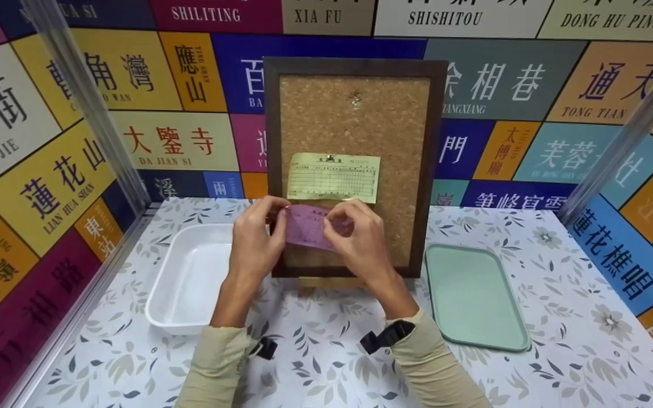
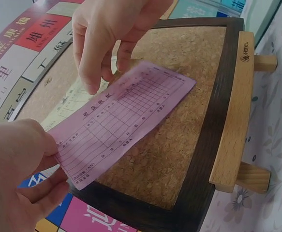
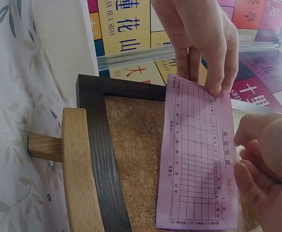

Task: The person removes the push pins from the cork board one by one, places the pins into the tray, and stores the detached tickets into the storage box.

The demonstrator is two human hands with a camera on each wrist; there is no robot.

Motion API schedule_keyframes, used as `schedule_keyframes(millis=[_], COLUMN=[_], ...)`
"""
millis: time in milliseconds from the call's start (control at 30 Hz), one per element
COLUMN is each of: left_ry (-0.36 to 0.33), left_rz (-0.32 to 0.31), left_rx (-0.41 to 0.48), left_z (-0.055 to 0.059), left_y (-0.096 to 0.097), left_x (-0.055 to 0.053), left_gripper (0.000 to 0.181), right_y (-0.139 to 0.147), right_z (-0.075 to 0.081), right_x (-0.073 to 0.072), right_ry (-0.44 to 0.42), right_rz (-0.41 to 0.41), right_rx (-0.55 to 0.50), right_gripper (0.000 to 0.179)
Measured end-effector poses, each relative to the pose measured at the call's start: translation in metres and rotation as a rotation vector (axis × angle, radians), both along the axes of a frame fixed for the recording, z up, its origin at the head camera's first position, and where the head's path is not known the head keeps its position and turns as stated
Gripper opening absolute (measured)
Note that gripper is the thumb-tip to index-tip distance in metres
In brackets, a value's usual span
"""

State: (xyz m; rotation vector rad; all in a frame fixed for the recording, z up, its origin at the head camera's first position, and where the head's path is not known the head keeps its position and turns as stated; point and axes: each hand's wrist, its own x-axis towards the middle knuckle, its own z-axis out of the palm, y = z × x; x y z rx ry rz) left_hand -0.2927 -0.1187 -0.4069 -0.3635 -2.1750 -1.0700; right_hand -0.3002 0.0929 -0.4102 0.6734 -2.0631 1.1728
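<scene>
A pink receipt slip (image 2: 126,121) with a printed grid is held in front of a dark-framed corkboard (image 1: 355,124). My left hand (image 1: 257,235) pinches its left end, thumb on the printed face and fingers behind. My right hand (image 1: 357,232) is at the middle of the slip's upper edge, fingers curled and fingertips close together; I cannot tell what is between them. Just above, a yellow receipt slip (image 1: 335,180) lies against the cork, with a small dark fastener (image 1: 330,158) at its top edge. The pink slip overlaps its lower part in the left wrist view.
A white plastic tub (image 1: 159,283) stands on the left of the flowered tablecloth (image 1: 326,351), and a pale green tray (image 1: 476,294) lies on the right. Wooden easel feet (image 2: 254,176) support the board. Behind are walls of colourful place-name signs (image 1: 494,79).
</scene>
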Motion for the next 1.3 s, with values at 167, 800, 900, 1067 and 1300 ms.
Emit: schedule_keyframes(millis=[167,800,900,1067,1300], left_ry=[0.008,0.028,-0.02,-0.114,-0.217], left_rz=[0.005,0.067,0.087,0.091,0.083], left_rx=[0.011,0.076,0.059,-0.003,-0.089], left_z=[0.004,0.024,0.024,0.023,0.018], left_y=[-0.003,-0.041,-0.047,-0.054,-0.063], left_x=[0.001,0.01,0.01,0.01,0.008], left_gripper=[0.012,0.017,0.017,0.017,0.018], right_y=[0.0,0.014,0.021,0.034,0.051], right_z=[0.001,0.003,0.001,-0.004,-0.006], right_x=[0.004,0.015,0.017,0.02,0.023], right_ry=[-0.02,0.0,-0.007,-0.013,0.0], right_rz=[0.011,-0.009,-0.018,-0.039,-0.049], right_rx=[-0.007,0.031,0.04,0.053,0.074], right_gripper=[0.007,0.011,0.011,0.012,0.01])
